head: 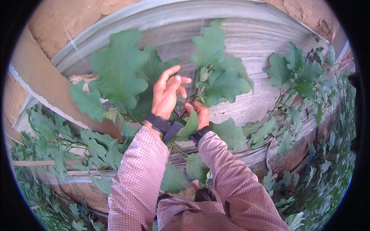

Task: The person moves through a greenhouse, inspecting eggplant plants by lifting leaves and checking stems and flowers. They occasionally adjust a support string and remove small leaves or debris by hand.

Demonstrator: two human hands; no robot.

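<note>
A plant with large lobed green leaves (pixel 120 68), like an eggplant, stands before me. My left hand (pixel 169 93) is raised beside its upper leaves, fingers apart and slightly bent, with nothing visible in it. Lower and to the right, my right hand (pixel 198 111) pinches the plant's stem (pixel 195 95) between thumb and fingers. Above that hand, the stem bears a leafy top (pixel 222 75). A purple flower (pixel 179 111) shows between my hands. Both wrists wear dark bands, and a leaf partly covers my right hand.
Pale plastic sheeting (pixel 245 43) lies behind the plant. A brown board or panel (pixel 55 83) slants across the left. More leafy plants stand at the left and right (pixel 294 72). Bare soil (pixel 72 17) shows beyond the sheeting, and a foot shows below.
</note>
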